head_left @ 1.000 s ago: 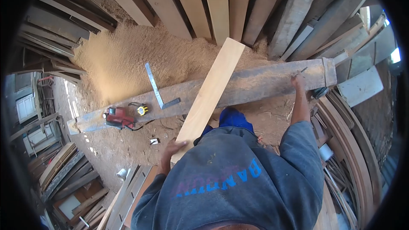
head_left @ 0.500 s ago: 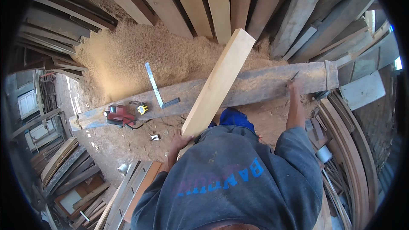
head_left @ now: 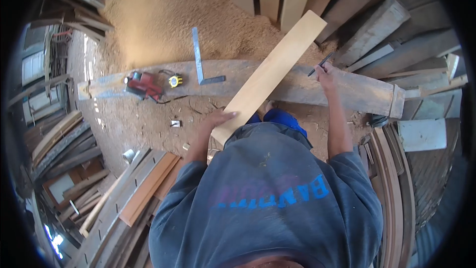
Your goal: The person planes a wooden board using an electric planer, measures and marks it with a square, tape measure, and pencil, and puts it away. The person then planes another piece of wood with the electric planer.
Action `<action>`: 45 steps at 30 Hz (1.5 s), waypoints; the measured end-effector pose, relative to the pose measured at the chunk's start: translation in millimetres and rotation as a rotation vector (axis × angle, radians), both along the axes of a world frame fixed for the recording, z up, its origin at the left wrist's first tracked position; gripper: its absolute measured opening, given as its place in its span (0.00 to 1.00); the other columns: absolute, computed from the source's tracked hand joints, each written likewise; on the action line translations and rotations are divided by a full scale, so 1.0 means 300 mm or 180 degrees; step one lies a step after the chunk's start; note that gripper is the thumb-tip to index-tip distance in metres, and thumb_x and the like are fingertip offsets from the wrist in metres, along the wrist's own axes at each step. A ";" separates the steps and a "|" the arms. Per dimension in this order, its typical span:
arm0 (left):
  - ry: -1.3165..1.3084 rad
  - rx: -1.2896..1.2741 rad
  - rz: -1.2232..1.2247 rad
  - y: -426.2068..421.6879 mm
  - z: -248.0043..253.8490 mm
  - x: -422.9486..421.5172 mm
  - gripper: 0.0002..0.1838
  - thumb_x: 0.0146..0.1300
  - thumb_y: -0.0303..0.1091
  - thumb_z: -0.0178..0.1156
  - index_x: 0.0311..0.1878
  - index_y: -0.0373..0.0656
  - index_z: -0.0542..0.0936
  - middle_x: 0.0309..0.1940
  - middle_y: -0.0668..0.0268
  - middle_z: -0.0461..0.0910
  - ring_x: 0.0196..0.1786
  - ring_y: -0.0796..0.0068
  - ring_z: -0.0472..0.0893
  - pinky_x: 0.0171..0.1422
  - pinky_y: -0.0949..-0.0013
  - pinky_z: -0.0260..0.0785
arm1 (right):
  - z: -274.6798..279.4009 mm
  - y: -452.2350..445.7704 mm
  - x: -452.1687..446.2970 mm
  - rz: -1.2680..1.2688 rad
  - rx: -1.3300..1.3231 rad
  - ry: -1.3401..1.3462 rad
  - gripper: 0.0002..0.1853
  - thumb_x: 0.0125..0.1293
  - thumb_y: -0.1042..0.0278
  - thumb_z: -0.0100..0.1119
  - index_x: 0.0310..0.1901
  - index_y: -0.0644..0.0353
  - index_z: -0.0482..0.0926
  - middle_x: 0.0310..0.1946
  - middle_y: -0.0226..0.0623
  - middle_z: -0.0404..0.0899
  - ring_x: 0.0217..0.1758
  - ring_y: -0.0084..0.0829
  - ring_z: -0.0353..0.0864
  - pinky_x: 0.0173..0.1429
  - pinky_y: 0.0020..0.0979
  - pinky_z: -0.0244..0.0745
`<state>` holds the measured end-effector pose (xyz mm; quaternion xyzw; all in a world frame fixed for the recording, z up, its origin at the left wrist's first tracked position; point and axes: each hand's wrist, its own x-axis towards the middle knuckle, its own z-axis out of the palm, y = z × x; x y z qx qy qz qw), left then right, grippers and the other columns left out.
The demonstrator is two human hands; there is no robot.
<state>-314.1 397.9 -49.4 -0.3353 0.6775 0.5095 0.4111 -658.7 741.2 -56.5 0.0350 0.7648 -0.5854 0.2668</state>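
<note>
Right hand (head_left: 326, 76), pinching a dark pencil (head_left: 324, 60), has moved nearer the pale board (head_left: 271, 72) the left hand (head_left: 216, 118) grips.

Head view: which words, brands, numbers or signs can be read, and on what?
"BAND", in blue on the shirt; its remaining letters are unclear.
Reddish lettering beside it: too faint to read.
Any print on the tape measure, square or red power tool: too small or blurred.

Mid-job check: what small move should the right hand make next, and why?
Probably ease the right hand sideways to bring the dark pen-like tool over the pale plank. The tool is in that hand's fingers but apart from the plank, while the left hand is already on the plank's near end, so it could likely steady it.
</note>
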 end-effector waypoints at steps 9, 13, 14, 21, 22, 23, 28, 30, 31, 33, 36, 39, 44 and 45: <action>0.0722 -0.0106 0.0114 0.006 -0.101 0.186 0.54 0.53 0.61 0.75 0.77 0.41 0.67 0.67 0.48 0.78 0.68 0.58 0.79 0.72 0.58 0.70 | 0.134 -0.254 0.173 0.1281 0.0393 0.1035 0.09 0.75 0.67 0.59 0.38 0.63 0.80 0.24 0.25 0.74 0.28 0.17 0.72 0.33 0.24 0.68; 0.0265 -0.0442 0.0173 -0.040 -0.118 0.321 0.56 0.51 0.60 0.78 0.76 0.38 0.67 0.66 0.45 0.78 0.69 0.58 0.78 0.71 0.59 0.71 | 0.185 -0.428 0.241 0.1847 0.0488 0.0904 0.08 0.73 0.70 0.57 0.44 0.65 0.81 0.27 0.27 0.77 0.30 0.18 0.75 0.36 0.24 0.72; 0.0253 -0.0313 0.0420 -0.057 -0.121 0.367 0.56 0.51 0.59 0.78 0.77 0.37 0.66 0.66 0.44 0.78 0.69 0.58 0.78 0.71 0.59 0.72 | 0.189 -0.483 0.272 0.1927 0.0436 0.0856 0.08 0.73 0.71 0.57 0.45 0.65 0.81 0.27 0.27 0.77 0.30 0.19 0.76 0.36 0.24 0.73; 0.0963 0.1025 0.2745 0.070 -0.146 0.549 0.49 0.64 0.45 0.73 0.81 0.40 0.57 0.67 0.45 0.76 0.66 0.57 0.79 0.68 0.56 0.73 | 0.142 -0.838 0.535 0.2877 0.0683 0.1350 0.14 0.68 0.65 0.59 0.50 0.64 0.79 0.32 0.39 0.83 0.33 0.33 0.83 0.41 0.36 0.78; 0.1266 0.1223 0.3039 0.100 -0.152 0.540 0.48 0.66 0.43 0.72 0.82 0.40 0.56 0.67 0.46 0.76 0.66 0.57 0.79 0.68 0.56 0.73 | 0.141 -0.899 0.578 0.3039 0.0808 0.1485 0.16 0.68 0.62 0.60 0.51 0.63 0.80 0.34 0.41 0.84 0.35 0.37 0.84 0.43 0.38 0.79; 0.1602 0.1214 0.3246 0.130 -0.209 0.537 0.40 0.68 0.41 0.70 0.79 0.43 0.64 0.65 0.49 0.78 0.65 0.60 0.78 0.70 0.58 0.71 | 0.141 -0.961 0.622 0.3200 0.0927 0.1632 0.18 0.67 0.58 0.61 0.52 0.62 0.80 0.36 0.44 0.85 0.38 0.41 0.86 0.45 0.41 0.80; 0.1854 -0.0431 0.1970 0.117 -0.142 0.519 0.25 0.66 0.41 0.69 0.66 0.47 0.81 0.62 0.53 0.82 0.69 0.54 0.76 0.75 0.55 0.67 | 0.277 -1.309 0.852 0.3953 0.2036 0.1799 0.40 0.66 0.44 0.66 0.74 0.52 0.66 0.70 0.56 0.70 0.69 0.53 0.74 0.72 0.51 0.69; 0.1844 -0.1293 0.1174 0.098 -0.112 0.525 0.25 0.65 0.40 0.68 0.65 0.49 0.82 0.62 0.50 0.81 0.70 0.50 0.74 0.76 0.51 0.66 | 0.233 -1.447 0.898 0.4064 0.2092 0.2035 0.46 0.64 0.43 0.69 0.79 0.50 0.60 0.75 0.58 0.63 0.75 0.55 0.67 0.76 0.52 0.63; 0.1950 -0.1326 0.1154 0.089 -0.086 0.528 0.24 0.64 0.39 0.68 0.64 0.50 0.83 0.61 0.48 0.81 0.71 0.46 0.73 0.76 0.48 0.65 | 0.212 -1.516 0.916 0.4138 0.2107 0.2085 0.48 0.63 0.43 0.70 0.80 0.49 0.59 0.76 0.58 0.61 0.77 0.56 0.64 0.78 0.52 0.61; 0.2057 -0.1556 0.1018 0.094 -0.095 0.553 0.22 0.64 0.39 0.67 0.61 0.49 0.84 0.59 0.49 0.82 0.69 0.47 0.74 0.75 0.48 0.66 | 0.164 -1.637 0.941 0.4322 0.2216 0.2189 0.50 0.62 0.44 0.72 0.81 0.47 0.57 0.77 0.58 0.58 0.80 0.56 0.60 0.80 0.51 0.58; 0.2158 -0.1496 0.1399 0.124 -0.147 0.595 0.18 0.64 0.38 0.66 0.56 0.48 0.85 0.56 0.49 0.83 0.67 0.47 0.75 0.72 0.48 0.67 | 0.061 -1.743 0.967 0.4452 0.2326 0.2333 0.49 0.62 0.45 0.72 0.80 0.48 0.57 0.78 0.57 0.58 0.81 0.56 0.58 0.81 0.51 0.56; 0.2369 -0.1367 0.1936 0.145 -0.184 0.643 0.14 0.65 0.37 0.65 0.52 0.45 0.85 0.52 0.51 0.84 0.63 0.51 0.78 0.69 0.50 0.70 | -0.006 -1.742 0.960 0.4445 0.2186 0.2339 0.48 0.63 0.46 0.71 0.79 0.52 0.58 0.76 0.58 0.61 0.80 0.57 0.61 0.81 0.54 0.57; 0.1515 0.0164 0.3747 0.055 -0.100 0.605 0.14 0.74 0.38 0.60 0.54 0.40 0.80 0.46 0.62 0.84 0.49 0.68 0.84 0.56 0.62 0.78 | -0.050 -1.597 0.918 0.4274 0.1550 0.1718 0.44 0.57 0.45 0.73 0.70 0.62 0.70 0.64 0.60 0.76 0.69 0.50 0.76 0.70 0.47 0.71; 0.1719 0.0538 0.4429 0.025 -0.126 0.610 0.14 0.76 0.39 0.59 0.55 0.41 0.79 0.43 0.61 0.84 0.47 0.67 0.84 0.53 0.61 0.79 | -0.082 -1.536 0.907 0.4073 0.0913 0.1412 0.42 0.53 0.44 0.74 0.65 0.63 0.74 0.59 0.58 0.81 0.64 0.48 0.81 0.65 0.44 0.76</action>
